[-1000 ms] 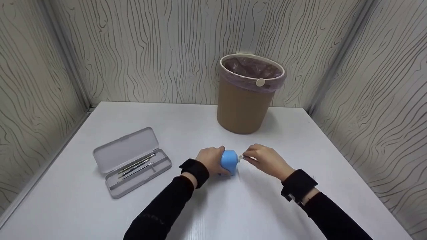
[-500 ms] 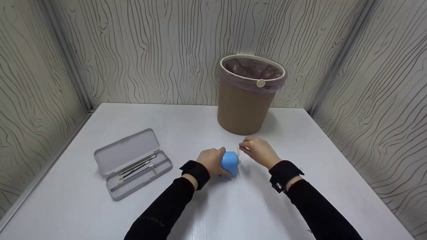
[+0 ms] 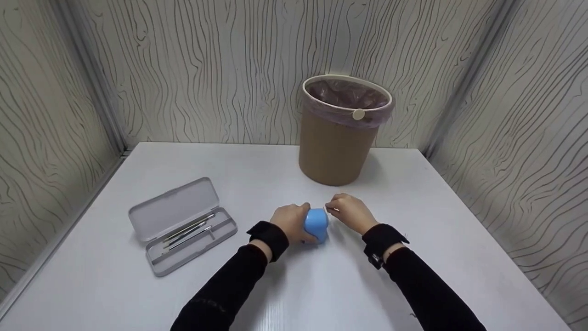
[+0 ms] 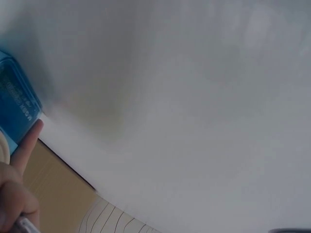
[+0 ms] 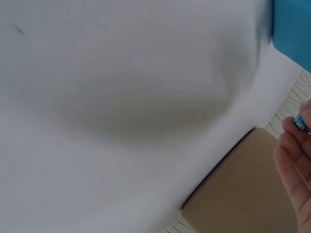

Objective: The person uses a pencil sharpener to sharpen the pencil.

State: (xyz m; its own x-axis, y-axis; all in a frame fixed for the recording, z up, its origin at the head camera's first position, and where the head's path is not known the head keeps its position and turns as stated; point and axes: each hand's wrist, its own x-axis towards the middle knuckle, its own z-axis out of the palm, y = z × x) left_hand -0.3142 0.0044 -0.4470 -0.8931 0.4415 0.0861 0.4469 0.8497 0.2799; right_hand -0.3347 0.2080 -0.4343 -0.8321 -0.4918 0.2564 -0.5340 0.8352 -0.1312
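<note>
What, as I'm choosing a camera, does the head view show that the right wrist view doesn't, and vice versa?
Only the head view: the left hand gripping the blue device, the open grey case, the purplish liner.
Only the right wrist view: the pale-ended blue piece the right hand pinches.
Both: that hand, the device, the brown bin, the white table.

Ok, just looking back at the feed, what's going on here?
A person is working with both hands on a blue box-shaped device. The left hand grips its body, while the right hand pinches a small blue piece beside it. Off to the left, a grey case lies open with a few pencil-like sticks inside. A brown bin with a liner stands beyond the hands on the white table.
</note>
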